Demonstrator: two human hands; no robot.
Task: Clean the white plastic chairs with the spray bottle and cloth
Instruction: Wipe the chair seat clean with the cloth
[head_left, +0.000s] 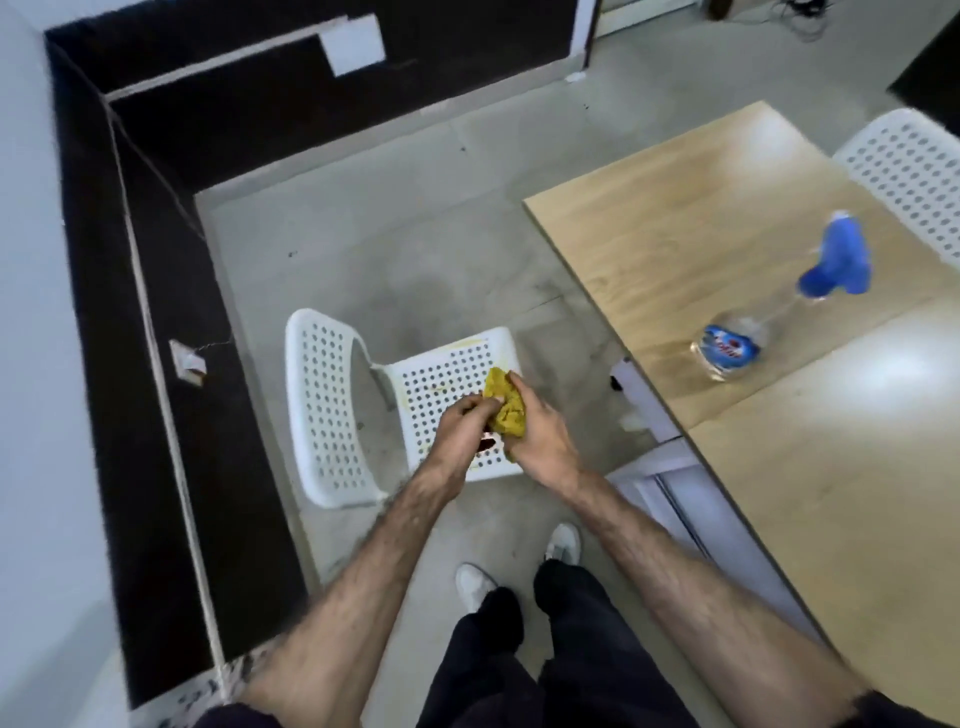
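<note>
Yellow cloth (506, 408) is bunched between both hands above the near white chair's (447, 374) seat: left hand (465, 426) pinching it, right hand (540, 434) gripping it. Spray bottle (779, 306) is standing on tabletop (701, 218), second chair (914, 176) beyond.

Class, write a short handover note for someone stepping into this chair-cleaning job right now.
Left hand and right hand both grip the yellow cloth above the near chair's seat.
Spray bottle stands on the wooden table.
Done: unclear how much is wiped; yellowish marks remain along the seat's edge.
Left: finish this chair, then the second chair behind the table.
</note>
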